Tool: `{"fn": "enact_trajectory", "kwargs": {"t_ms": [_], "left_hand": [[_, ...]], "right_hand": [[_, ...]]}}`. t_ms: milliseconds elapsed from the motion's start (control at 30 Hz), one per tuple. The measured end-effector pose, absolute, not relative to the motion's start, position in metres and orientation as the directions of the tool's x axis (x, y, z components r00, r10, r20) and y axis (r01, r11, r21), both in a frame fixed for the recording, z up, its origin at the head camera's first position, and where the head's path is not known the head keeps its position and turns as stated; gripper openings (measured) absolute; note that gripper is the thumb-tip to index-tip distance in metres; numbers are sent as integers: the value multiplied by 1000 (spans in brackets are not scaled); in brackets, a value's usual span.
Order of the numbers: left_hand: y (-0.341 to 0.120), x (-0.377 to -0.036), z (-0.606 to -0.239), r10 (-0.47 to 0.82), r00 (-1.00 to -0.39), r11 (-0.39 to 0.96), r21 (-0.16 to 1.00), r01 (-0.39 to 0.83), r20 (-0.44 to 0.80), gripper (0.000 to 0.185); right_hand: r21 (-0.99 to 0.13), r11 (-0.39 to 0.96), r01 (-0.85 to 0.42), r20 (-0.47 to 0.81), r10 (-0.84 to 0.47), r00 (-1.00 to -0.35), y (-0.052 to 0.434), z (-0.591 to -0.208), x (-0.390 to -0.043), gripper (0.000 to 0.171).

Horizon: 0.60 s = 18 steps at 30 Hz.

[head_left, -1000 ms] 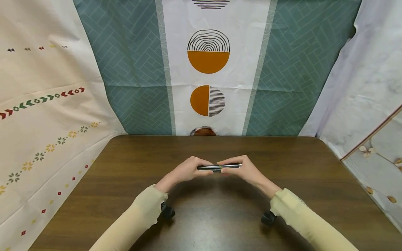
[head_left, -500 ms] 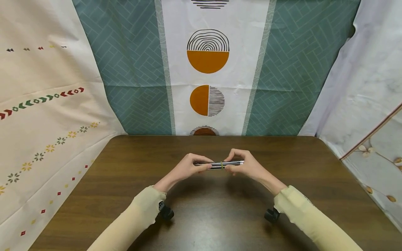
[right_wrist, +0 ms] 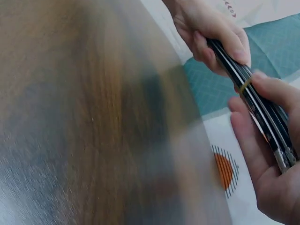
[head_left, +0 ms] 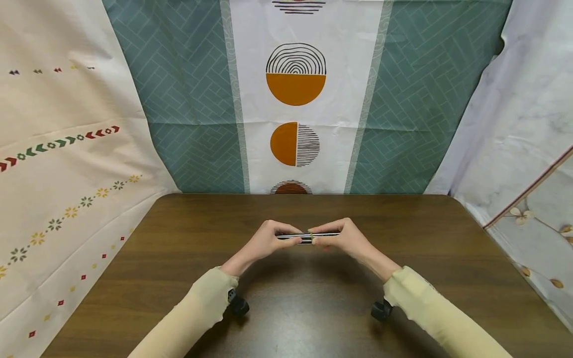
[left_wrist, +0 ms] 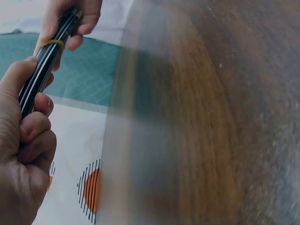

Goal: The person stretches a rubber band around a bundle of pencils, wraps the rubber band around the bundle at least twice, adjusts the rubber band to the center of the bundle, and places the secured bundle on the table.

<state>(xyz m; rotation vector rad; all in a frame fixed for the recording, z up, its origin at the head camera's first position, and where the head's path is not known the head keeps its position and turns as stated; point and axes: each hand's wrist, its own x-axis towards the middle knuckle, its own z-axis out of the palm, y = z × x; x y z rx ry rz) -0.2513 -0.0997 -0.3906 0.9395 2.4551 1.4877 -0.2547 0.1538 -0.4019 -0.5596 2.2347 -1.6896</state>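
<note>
**Two hands hold a banded bundle of pens above the worktop**

Nearest the camera, two pale yellow sleeves (head_left: 192, 313) come in from the lower corners of the head view, each with a small black wrist camera mount (head_left: 238, 304) under the cuff; beyond them the forearms converge over the middle of the dark wooden worktop (head_left: 429, 258); the left hand (head_left: 264, 242) and the right hand (head_left: 346, 240) meet there, almost fingertip to fingertip, raised a little above the wood; between them lies a slim bundle of pens (head_left: 308, 237), dark with silvery stripes, held level and running left to right; the left hand grasps one end with fingers curled under and thumb on top, as the left wrist view shows plainly; the right hand pinches the other end, thumb and fingers closed round the barrels; a thin yellow rubber band (right_wrist: 245, 86) circles the bundle near its middle, just beside the tips of both hands; the bundle touches nothing but the hands; farther off, the back edge of the worktop meets a hanging cloth (head_left: 188, 99) of teal herringbone with a white centre strip bearing orange half-circles; a cream cloth with small flowers and arrows (head_left: 67, 164) hangs at the left; a pale marbled sheet (head_left: 515, 124) hangs at the right.
</note>
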Motion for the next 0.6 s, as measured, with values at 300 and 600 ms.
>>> {"fn": "enact_trajectory", "kwargs": {"t_ms": [300,600], "left_hand": [[-99,-251,-385,537,-810,351,811,468,235,20],[-97,-248,-386,587,-737,307,750,586,335,19]], "right_hand": [[-898,291,-329,124,-550,-826,165,-394,-267,20],[-916,335,-219,4,-540,-842,156,-391,-268,16]]}}
